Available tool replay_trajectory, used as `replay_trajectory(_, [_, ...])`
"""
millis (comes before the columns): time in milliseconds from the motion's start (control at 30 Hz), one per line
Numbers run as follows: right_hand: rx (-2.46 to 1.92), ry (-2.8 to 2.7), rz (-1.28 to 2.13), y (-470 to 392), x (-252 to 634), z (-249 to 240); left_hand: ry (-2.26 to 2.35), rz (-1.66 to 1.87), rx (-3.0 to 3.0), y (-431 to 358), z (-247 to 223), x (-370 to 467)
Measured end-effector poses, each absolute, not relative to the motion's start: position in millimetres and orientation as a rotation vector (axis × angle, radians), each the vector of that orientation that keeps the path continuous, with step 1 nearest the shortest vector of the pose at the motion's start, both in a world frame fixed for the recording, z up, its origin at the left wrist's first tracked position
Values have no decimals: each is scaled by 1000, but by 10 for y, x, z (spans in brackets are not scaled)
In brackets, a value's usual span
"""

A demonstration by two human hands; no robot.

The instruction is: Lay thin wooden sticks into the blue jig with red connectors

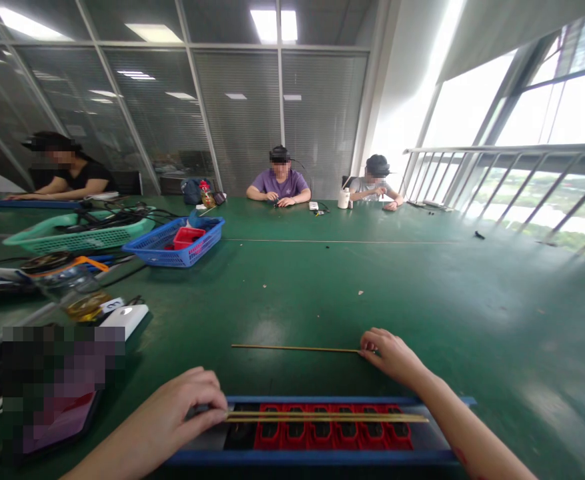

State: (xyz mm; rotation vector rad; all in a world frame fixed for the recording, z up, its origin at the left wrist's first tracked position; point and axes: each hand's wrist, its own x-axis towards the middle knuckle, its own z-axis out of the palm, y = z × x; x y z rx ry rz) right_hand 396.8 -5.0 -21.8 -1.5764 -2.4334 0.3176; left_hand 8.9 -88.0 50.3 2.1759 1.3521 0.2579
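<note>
Here, left hand pinched ends of thin sticks, which stretched over blue-edged tray holding red compartments. Right hand, beyond tray, pinched end of single stick, roughly parallel to tray. Blue basket stood farther beyond tray, leftward.

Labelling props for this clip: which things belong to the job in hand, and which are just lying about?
In the job, apparently: thin rods in left hand; single rod in right hand; blue-edged tray; red compartments.

Apparently lying about: blue basket; green basket; white device.
</note>
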Motion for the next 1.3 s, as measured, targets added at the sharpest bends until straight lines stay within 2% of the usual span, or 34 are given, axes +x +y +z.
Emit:
replay_trajectory(200, [-1557,-2462,320,-41,3989,-259,1375,425,2514,-900,676,-55])
replay_trajectory(333, [-1554,-2471,323,-29,4001,-278,1547,593,2751,-790,828,-275])
replay_trajectory(433, [-1563,-2440,345,-23,4020,-301,1648,531,2784,-582,857,-407])
replay_trajectory(700, [-1549,-2393,275,-32,4029,-326,1647,332,2623,20,456,-382])
replay_trajectory(967, [-1447,-2549,300,-64,3956,-247,1512,272,2509,169,98,-15])
replay_trajectory(1167, [-1432,-2540,295,-43,3941,-224,1420,224,2461,231,-23,75])
replay_trajectory(1300, [-1451,-2528,278,-29,3937,-235,1395,261,2360,124,90,123])
